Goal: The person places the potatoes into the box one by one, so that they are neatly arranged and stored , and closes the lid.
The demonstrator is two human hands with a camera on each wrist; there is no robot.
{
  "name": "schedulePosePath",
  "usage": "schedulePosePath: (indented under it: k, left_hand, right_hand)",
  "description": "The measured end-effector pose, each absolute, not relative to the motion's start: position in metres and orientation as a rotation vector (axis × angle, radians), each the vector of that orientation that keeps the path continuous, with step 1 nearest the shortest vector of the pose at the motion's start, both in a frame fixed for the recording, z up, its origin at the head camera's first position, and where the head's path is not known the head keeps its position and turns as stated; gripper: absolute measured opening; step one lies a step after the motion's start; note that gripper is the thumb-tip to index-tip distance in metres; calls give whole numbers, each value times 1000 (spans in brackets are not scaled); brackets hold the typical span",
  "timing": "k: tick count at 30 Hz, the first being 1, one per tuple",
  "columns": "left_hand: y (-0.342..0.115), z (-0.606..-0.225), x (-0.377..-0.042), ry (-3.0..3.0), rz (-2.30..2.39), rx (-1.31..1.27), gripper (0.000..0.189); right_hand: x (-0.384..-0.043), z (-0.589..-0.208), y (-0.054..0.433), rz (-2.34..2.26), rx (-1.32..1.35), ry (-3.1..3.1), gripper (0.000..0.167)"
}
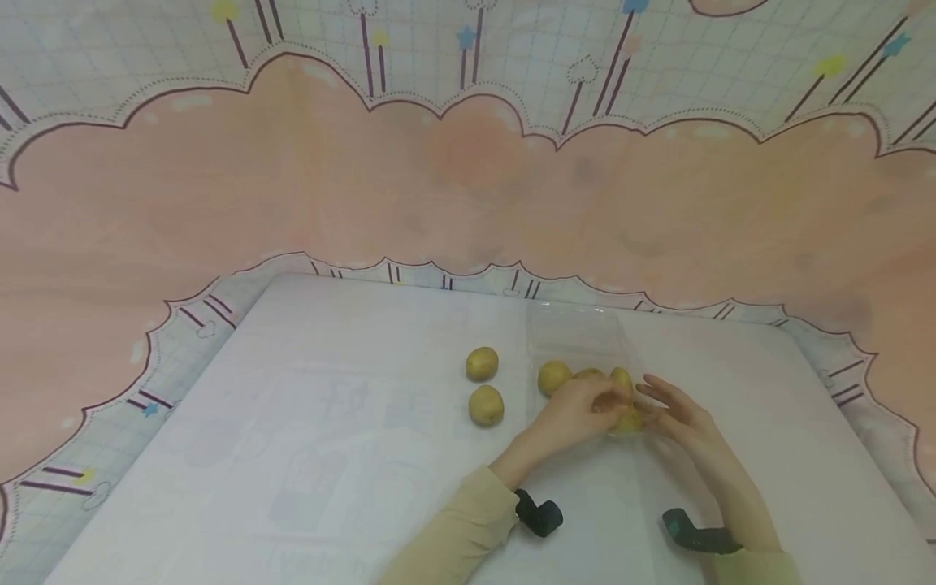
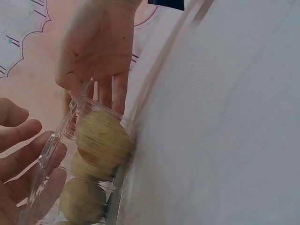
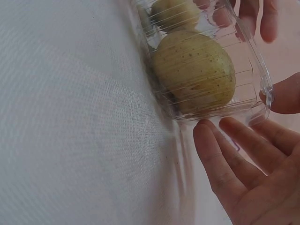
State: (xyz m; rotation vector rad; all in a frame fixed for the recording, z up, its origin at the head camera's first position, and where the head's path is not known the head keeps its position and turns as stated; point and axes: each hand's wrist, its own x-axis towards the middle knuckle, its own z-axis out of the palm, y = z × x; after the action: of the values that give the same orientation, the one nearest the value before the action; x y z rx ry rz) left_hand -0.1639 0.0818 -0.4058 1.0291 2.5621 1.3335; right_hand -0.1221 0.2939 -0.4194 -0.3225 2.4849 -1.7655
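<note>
Fingers spread, the right hand touched one end of a clear, ribbed plastic container on the white tabletop; the left hand, fingers also parted, was at its rim. Round yellow-brown potatoes sat inside: gentle, even pressure seemed wisest there!

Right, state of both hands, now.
Left hand: at the clear container; whether it grips cannot be told.
Right hand: open, fingers nearly straight at the container's end.

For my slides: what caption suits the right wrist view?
Right hand at the end of a clear plastic box of speckled yellow produce.
</note>
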Motion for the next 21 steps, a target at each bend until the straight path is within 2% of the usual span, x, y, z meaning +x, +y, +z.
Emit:
schedulePosePath:
  k: [12, 21]
  left_hand:
    - [67, -402, -157, 2486, 1439, 1010, 25]
    - [57, -398, -159, 2489, 1426, 1002, 21]
  right_hand:
    - [-122, -422, 296, -1813, -407, 2447, 53]
    - [-122, -421, 296, -1763, -343, 2472, 55]
